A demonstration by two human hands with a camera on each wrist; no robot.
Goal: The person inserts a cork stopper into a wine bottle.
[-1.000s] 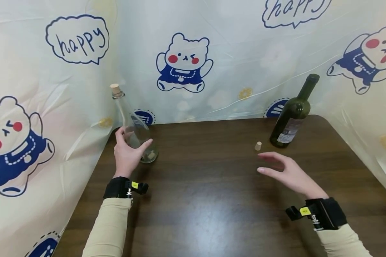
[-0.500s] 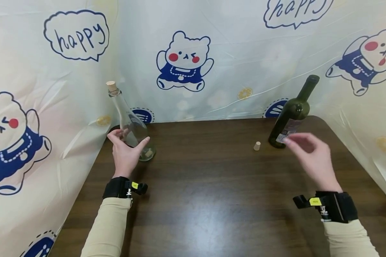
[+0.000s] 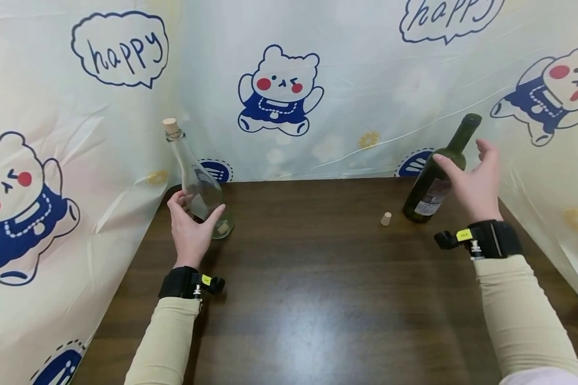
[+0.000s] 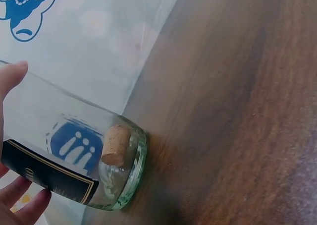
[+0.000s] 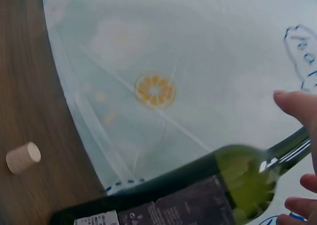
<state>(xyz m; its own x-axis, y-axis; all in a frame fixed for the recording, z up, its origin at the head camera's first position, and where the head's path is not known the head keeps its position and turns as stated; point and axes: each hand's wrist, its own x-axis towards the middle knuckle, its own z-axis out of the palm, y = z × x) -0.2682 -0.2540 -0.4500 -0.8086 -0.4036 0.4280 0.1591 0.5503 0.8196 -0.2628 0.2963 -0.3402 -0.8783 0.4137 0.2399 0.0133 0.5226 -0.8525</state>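
Clasping clear bottle (image 3: 206, 188), well left of green bottle (image 3: 431, 184), with left hand (image 3: 191, 232); holding right hand (image 3: 477, 184) spread, empty, beside green bottle. Likely slick, fragile: grip round middle.

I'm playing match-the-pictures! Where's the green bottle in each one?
Head: the green bottle stands toward the right.
Left wrist: not in it.
Right wrist: along the bottom, its neck toward the right.
Shared landmark: the brown table, which shows in all three views.

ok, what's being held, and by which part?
The clear bottle, in the left hand, round its body. The right hand is open beside the green bottle, no hold visible.
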